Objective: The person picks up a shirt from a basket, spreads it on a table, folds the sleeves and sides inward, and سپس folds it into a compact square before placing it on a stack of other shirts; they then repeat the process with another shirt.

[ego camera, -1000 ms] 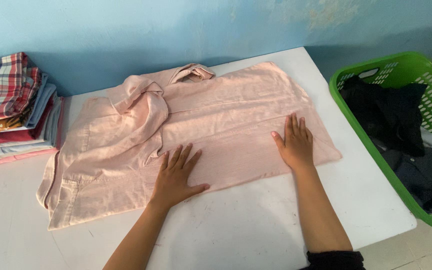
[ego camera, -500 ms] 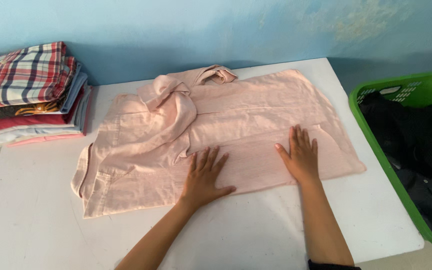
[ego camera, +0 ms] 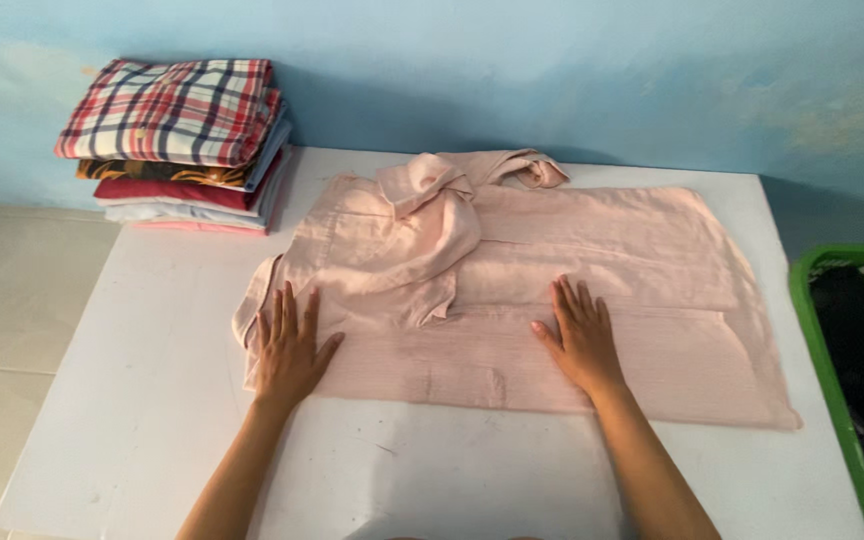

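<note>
Across the middle of the white worktop (ego camera: 152, 420) lies a pale pink shirt (ego camera: 612, 270), its near long edge folded over and a sleeve bunched near the collar. Both hands rest flat on it, fingers spread, gripping nothing. The left hand (ego camera: 289, 350) has slid from the shirt's middle out to its left end, suggesting the fold is being smoothed; the right hand (ego camera: 580, 340) presses the folded band. A stack of folded clothes (ego camera: 182, 140) sits at the far left, a green basket (ego camera: 832, 370) at the right.

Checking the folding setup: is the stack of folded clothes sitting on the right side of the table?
No, the stack of folded clothes sits at the table's far left corner, beside the pink shirt.
</note>
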